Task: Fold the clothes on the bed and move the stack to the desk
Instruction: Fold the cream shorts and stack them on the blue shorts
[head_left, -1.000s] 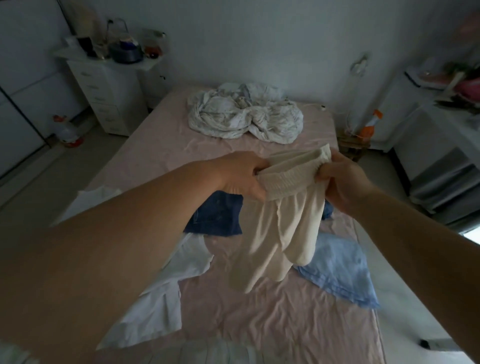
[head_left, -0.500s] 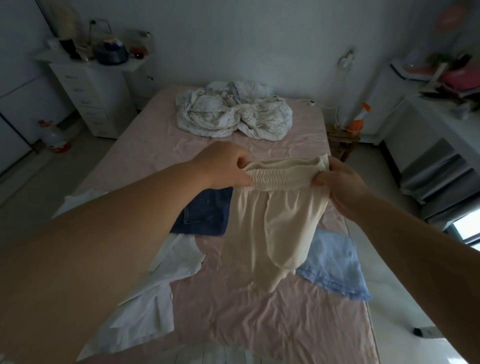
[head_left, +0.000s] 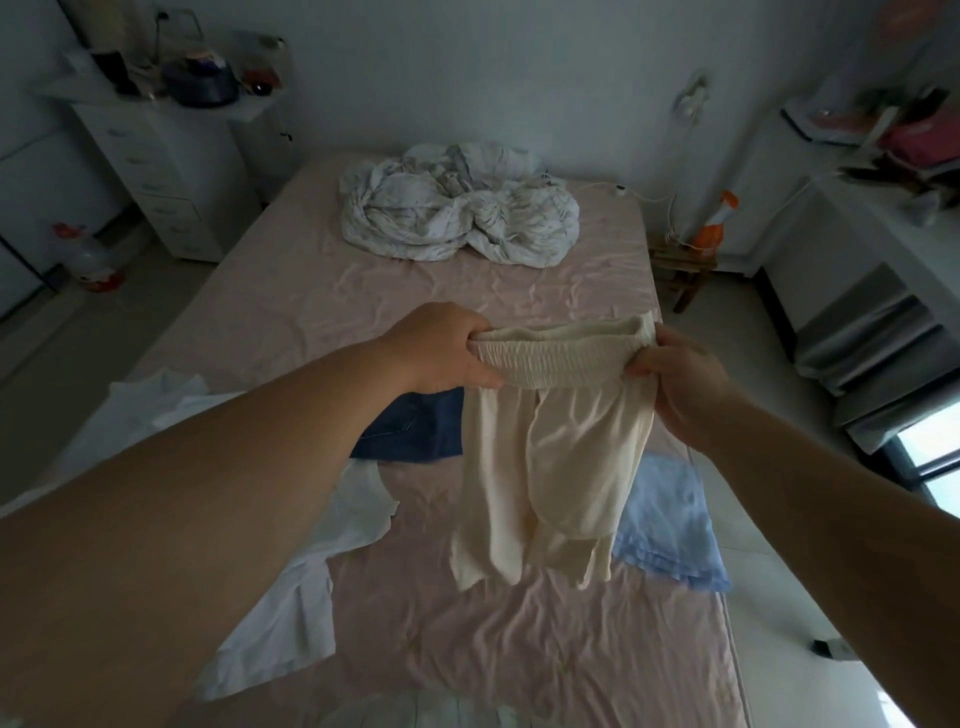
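Head view: looks down the length of a bed (head_left: 291, 291) with a wrinkled pink sheet.
Hidden or cut off: dark blue denim garment (head_left: 415, 431) lies partly behind the left forearm and the held shorts; white garment (head_left: 291, 623) is partly covered by the left arm; a pale item at the bottom edge is cropped and cannot be identified.
Hard to make out: objects on the desk (head_left: 852, 208) at right are blurred.
Cream shorts (head_left: 550, 467): soft, ribbed elastic waistband stretched level, legs hanging loose above the sheet.
Left hand (head_left: 441, 348): fingers curled round the waistband's left end.
Right hand (head_left: 680, 374): fingers pinching the waistband's right end.
Light blue garment (head_left: 670, 525): flat, lightly creased, at the bed's right edge, partly behind the shorts.
Bedding bundle (head_left: 457, 213): crumpled, patterned white, at the far end of the bed.
Drawer unit (head_left: 171, 182): white, far left, cluttered top.
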